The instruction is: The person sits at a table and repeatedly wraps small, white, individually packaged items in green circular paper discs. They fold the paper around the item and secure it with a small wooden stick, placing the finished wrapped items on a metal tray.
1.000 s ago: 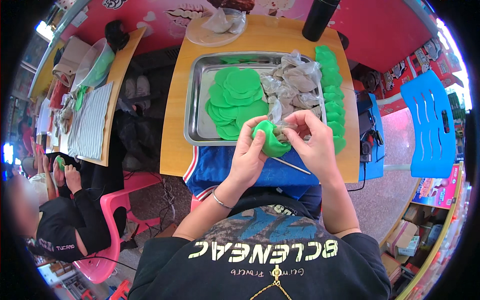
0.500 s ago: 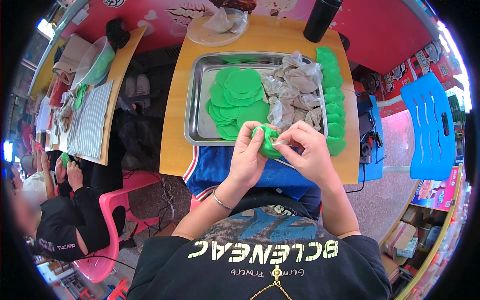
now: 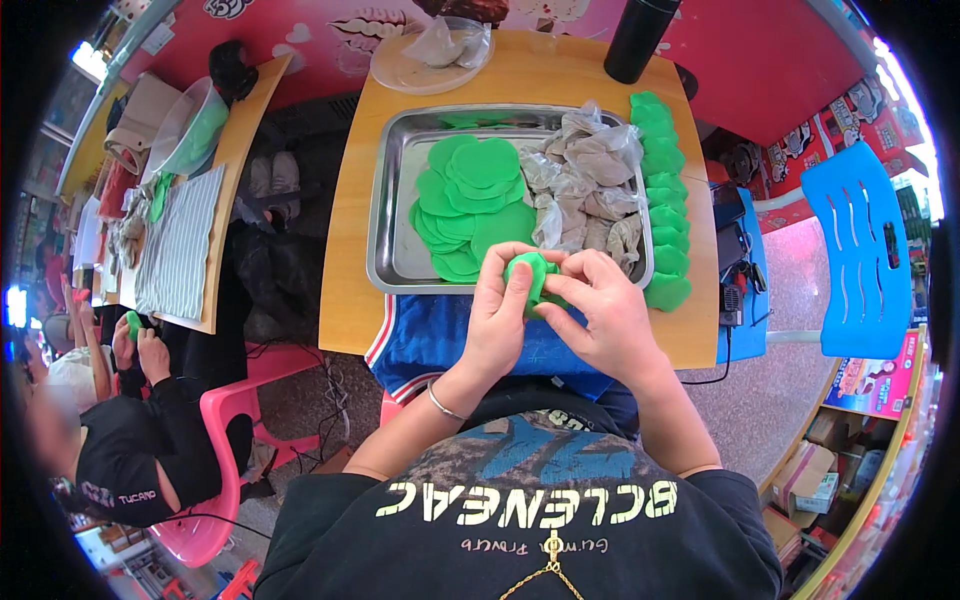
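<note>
A soft green dough wrapper (image 3: 532, 268) is cupped in my left hand (image 3: 497, 315), its thumb pressed along the near side. The fingertips of my right hand (image 3: 610, 315) pinch the wrapper's right edge; what is inside the fold is hidden. Both hands are just over the near rim of a metal tray (image 3: 374, 215). Flat round green wrappers (image 3: 487, 165) lie piled in the tray's left half. Greyish-brown lumps in thin clear plastic (image 3: 590, 165) fill its right half. Along the tray's right side runs a row of folded green pieces (image 3: 667, 238).
A clear round dish (image 3: 400, 70) with a plastic bag and a black bottle (image 3: 640, 40) stand at the table's far edge. A blue chair (image 3: 858, 250) is at the right. Leftward, another person works with a green piece (image 3: 134, 322) by a second table (image 3: 245, 120).
My right fingers have moved in closer on the wrapper, and the pale bit seen at their tips is out of sight. The wrapper looks more folded together.
</note>
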Demonstrator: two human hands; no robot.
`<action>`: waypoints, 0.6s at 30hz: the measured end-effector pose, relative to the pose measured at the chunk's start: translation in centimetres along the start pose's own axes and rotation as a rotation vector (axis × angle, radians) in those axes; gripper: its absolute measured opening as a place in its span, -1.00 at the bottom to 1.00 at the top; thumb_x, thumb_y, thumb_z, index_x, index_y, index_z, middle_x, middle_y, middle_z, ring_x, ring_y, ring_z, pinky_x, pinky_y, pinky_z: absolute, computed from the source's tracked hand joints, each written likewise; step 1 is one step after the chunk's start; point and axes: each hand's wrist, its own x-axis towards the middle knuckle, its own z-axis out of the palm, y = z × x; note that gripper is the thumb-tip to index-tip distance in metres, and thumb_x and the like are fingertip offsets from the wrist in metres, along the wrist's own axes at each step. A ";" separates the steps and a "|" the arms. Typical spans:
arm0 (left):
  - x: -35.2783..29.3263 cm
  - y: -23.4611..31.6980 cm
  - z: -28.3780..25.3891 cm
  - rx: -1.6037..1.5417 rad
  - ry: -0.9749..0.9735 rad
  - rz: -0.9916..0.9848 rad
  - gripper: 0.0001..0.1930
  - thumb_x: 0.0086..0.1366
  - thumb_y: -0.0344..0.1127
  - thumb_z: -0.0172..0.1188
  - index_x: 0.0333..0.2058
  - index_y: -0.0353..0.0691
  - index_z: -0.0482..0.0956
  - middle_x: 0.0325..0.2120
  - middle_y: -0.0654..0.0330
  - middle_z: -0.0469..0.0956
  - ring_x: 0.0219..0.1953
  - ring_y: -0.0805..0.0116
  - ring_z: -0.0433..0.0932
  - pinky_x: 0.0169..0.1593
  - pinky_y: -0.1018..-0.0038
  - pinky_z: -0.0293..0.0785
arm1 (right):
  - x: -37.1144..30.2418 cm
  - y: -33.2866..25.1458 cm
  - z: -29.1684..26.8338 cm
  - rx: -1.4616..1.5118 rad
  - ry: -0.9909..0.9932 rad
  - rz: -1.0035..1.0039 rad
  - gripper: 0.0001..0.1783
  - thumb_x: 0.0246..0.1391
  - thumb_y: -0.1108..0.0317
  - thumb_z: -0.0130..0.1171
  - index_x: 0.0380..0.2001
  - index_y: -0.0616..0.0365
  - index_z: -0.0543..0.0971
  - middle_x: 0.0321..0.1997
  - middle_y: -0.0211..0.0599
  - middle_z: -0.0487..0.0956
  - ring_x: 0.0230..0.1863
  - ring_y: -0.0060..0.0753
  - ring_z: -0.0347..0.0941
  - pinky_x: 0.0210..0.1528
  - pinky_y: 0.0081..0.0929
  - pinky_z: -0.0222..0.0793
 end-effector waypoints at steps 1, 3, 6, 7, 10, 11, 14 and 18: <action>0.1 -0.1 -0.1 0.048 -0.016 0.041 -0.79 0.35 -0.23 -0.14 -0.16 -0.22 0.24 -0.24 0.14 0.44 -0.20 0.50 0.42 -0.17 0.59 0.40 | -0.1 -0.1 0.4 -0.009 0.013 -0.003 -0.79 -0.25 0.44 0.25 -0.41 0.15 0.54 -0.35 -0.33 0.45 -0.32 -0.27 0.41 -0.34 -0.42 0.35; 0.4 -0.3 -0.4 0.145 -0.045 0.123 -0.76 0.34 -0.22 -0.14 -0.13 -0.23 0.23 -0.24 0.15 0.43 -0.21 0.53 0.41 -0.18 0.62 0.37 | -0.2 0.1 1.1 0.002 0.070 -0.031 -0.76 -0.25 0.46 0.24 -0.39 0.17 0.53 -0.33 -0.32 0.46 -0.32 -0.26 0.42 -0.36 -0.42 0.35; 0.5 -0.1 -1.4 0.319 -0.091 0.159 -0.73 0.34 -0.21 -0.13 -0.09 -0.24 0.20 -0.26 0.17 0.42 -0.23 0.56 0.39 -0.18 0.61 0.36 | -0.5 0.1 2.0 0.104 0.170 -0.038 -0.72 -0.26 0.48 0.25 -0.35 0.20 0.51 -0.34 -0.28 0.47 -0.36 -0.24 0.42 -0.39 -0.41 0.36; 0.5 -0.1 -1.5 0.265 -0.067 0.146 -0.73 0.34 -0.21 -0.13 -0.09 -0.24 0.20 -0.29 0.18 0.42 -0.25 0.55 0.40 -0.20 0.62 0.36 | -0.6 -0.2 2.1 0.169 0.181 0.006 -0.71 -0.27 0.48 0.25 -0.35 0.20 0.50 -0.36 -0.27 0.48 -0.38 -0.23 0.43 -0.40 -0.41 0.36; 0.3 -0.2 -1.0 0.132 0.002 0.111 -0.72 0.34 -0.22 -0.12 -0.07 -0.24 0.19 -0.36 0.19 0.43 -0.30 0.55 0.42 -0.24 0.62 0.38 | -0.7 -0.9 1.7 0.216 0.140 0.086 -0.72 -0.27 0.47 0.27 -0.38 0.20 0.47 -0.42 -0.26 0.48 -0.43 -0.25 0.43 -0.44 -0.41 0.35; 0.1 0.1 -0.5 0.108 0.021 0.103 -0.72 0.33 -0.23 -0.11 -0.07 -0.24 0.19 -0.38 0.20 0.43 -0.32 0.54 0.42 -0.26 0.63 0.38 | -0.7 -1.0 1.6 0.208 0.114 0.104 -0.72 -0.27 0.46 0.27 -0.40 0.19 0.46 -0.45 -0.26 0.48 -0.45 -0.25 0.43 -0.45 -0.42 0.35; 0.2 0.2 -0.1 0.106 0.033 0.104 -0.71 0.32 -0.23 -0.08 -0.07 -0.24 0.18 -0.40 0.19 0.44 -0.36 0.52 0.45 -0.30 0.63 0.40 | -1.0 0.1 2.2 0.178 0.170 -0.016 -0.71 -0.34 0.47 0.34 -0.51 0.19 0.42 -0.54 -0.37 0.41 -0.63 -0.55 0.26 -0.62 -0.60 0.17; 0.1 0.1 -0.2 0.128 0.071 0.121 -0.68 0.28 -0.21 0.00 -0.09 -0.25 0.22 -0.39 0.16 0.47 -0.39 0.48 0.48 -0.33 0.62 0.43 | -0.8 -0.5 1.3 0.268 0.056 0.071 -0.72 -0.33 0.49 0.34 -0.54 0.19 0.40 -0.56 -0.37 0.38 -0.65 -0.57 0.22 -0.61 -0.63 0.17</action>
